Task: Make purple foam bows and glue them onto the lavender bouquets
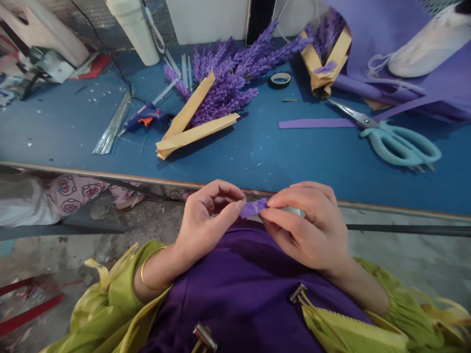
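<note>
Between my two hands, in front of the table's near edge, is a small purple strip. My left hand pinches its left end between thumb and fingers. The other end sits in the fingertips of my right hand. On the blue table beyond lies a bunch of purple flowers, partly wrapped in tan paper. A longer purple strip rests at the right, its far part passing under open scissors with light blue handles.
A blue glue gun and clear sticks lie at the left. Black tape sits behind. At the back right are a second wrapped bunch and purple sheet material. A person's patterned trouser leg shows below the table.
</note>
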The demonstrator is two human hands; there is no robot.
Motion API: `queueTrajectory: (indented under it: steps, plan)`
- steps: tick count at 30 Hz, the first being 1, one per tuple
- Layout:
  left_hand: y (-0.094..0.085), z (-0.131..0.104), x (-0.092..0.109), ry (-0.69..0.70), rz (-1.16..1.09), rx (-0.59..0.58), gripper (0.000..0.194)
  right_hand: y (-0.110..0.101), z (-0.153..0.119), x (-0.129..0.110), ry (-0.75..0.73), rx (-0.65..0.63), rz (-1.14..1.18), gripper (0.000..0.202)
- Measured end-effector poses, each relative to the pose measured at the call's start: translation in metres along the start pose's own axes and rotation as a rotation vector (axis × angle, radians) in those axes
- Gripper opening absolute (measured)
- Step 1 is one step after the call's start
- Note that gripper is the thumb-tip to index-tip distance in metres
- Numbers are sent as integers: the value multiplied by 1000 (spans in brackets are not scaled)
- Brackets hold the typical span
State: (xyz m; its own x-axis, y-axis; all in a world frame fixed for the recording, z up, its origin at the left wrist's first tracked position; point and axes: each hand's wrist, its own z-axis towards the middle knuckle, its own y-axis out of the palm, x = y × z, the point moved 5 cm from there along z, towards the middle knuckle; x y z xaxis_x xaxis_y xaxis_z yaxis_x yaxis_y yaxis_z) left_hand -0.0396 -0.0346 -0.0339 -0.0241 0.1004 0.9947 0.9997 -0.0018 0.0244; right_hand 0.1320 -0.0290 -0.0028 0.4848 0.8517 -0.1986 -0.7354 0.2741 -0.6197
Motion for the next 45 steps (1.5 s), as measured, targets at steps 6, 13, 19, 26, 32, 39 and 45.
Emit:
queueTrajectory:
  steps: [6, 13, 19, 26, 32, 39, 45]
  plan:
    - [4, 3, -14, -212, -199, -98, 3, -2, 0, -2, -38, -16, -49, 17]
    - [6, 3, -16, -247, -207, -107, 4, 0, -5, -4, -96, -25, -102, 19]
    - [9, 5, -8, -223, -133, -89, 4, -2, -5, -5, -121, 17, -114, 18]
    - [9, 6, 10, -156, 109, -71, 10, -3, -5, -11, -221, 93, -194, 19]
    - [10, 4, 17, 10, 304, -64, 13, -5, -3, -12, -260, 94, -228, 23]
    - [10, 3, 15, 59, 361, -97, 15, -4, 1, -16, -263, 66, -237, 27]
    - [11, 2, 16, 55, 347, -106, 12, -4, 2, -16, -251, 58, -237, 27]
